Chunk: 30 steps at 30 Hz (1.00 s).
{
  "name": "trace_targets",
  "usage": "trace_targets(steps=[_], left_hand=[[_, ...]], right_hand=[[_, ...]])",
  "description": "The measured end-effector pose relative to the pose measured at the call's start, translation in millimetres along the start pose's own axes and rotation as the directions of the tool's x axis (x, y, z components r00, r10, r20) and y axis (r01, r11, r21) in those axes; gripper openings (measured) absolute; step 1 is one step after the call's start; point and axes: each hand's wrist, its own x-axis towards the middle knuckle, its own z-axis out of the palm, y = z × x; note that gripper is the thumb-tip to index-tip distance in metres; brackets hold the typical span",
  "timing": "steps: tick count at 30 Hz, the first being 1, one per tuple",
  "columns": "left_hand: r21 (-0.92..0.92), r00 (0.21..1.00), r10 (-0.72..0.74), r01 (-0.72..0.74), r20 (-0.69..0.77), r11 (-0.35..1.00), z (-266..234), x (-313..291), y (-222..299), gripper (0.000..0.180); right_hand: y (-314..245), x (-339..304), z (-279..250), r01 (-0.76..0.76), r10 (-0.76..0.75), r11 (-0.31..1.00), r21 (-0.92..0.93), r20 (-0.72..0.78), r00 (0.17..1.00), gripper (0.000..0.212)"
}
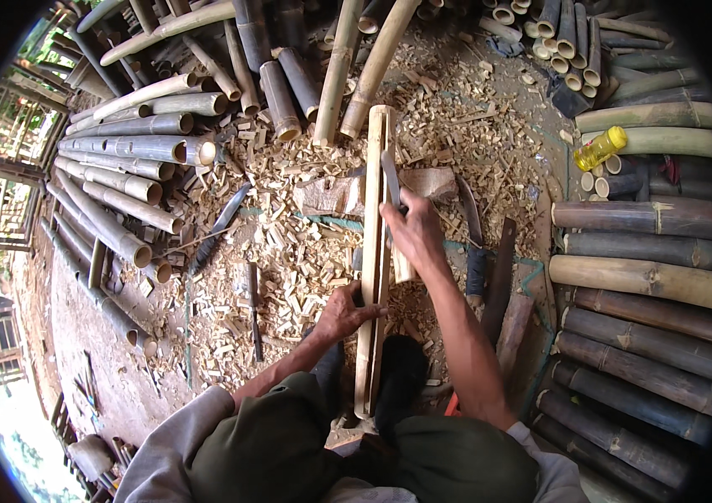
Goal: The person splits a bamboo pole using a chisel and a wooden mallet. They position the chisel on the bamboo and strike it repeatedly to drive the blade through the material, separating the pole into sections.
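A long, pale bamboo pole (373, 243) with a lengthwise slot lies away from me between my legs, its far part over a wooden block (327, 197). My left hand (343, 313) is closed round its left side, the thumb across the top. In my right hand (415, 233) is a knife; its grey blade (389, 178) points away from me, along the slot. The knife's handle is mostly hidden by my fingers. A shorter pale bamboo piece (404, 267) shows beneath my right wrist, right of the pole.
Wood chips (280, 277) cover the ground. A curved machete (228, 214) lies left, another curved blade (469, 210) right, and a narrow dark bar (254, 310) nearer me. Bamboo poles are stacked left (129, 147) and right (641, 281). A yellow bottle (599, 149) rests on the right stack.
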Motion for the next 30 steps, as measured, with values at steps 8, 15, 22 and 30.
trace_targets(steps=[8, 15, 22, 30], left_hand=[[0.126, 1.000, -0.030, 0.031, -0.004, 0.992, -4, 5, -7, 0.051], [0.049, 0.998, 0.040, -0.042, 0.046, 0.998, 3, 12, -14, 0.054], [-0.123, 0.997, 0.071, -0.069, 0.007, 0.990, 4, 2, -35, 0.070], [0.360, 0.977, 0.072, 0.006, -0.201, 0.933, 18, -7, 6, 0.067]], right_hand=[[-6, -5, -8, 0.254, -0.288, 0.935, -0.246, -0.112, 0.951, 0.036], [-23, -2, -26, 0.203, -0.150, 0.964, 0.174, -0.275, 0.950, 0.036], [23, -134, -16, -0.004, -0.048, 0.906, 0.422, 0.113, 0.992, 0.034], [59, -192, -7, -0.255, 0.155, 0.862, 0.438, 0.250, 0.956, 0.052]])
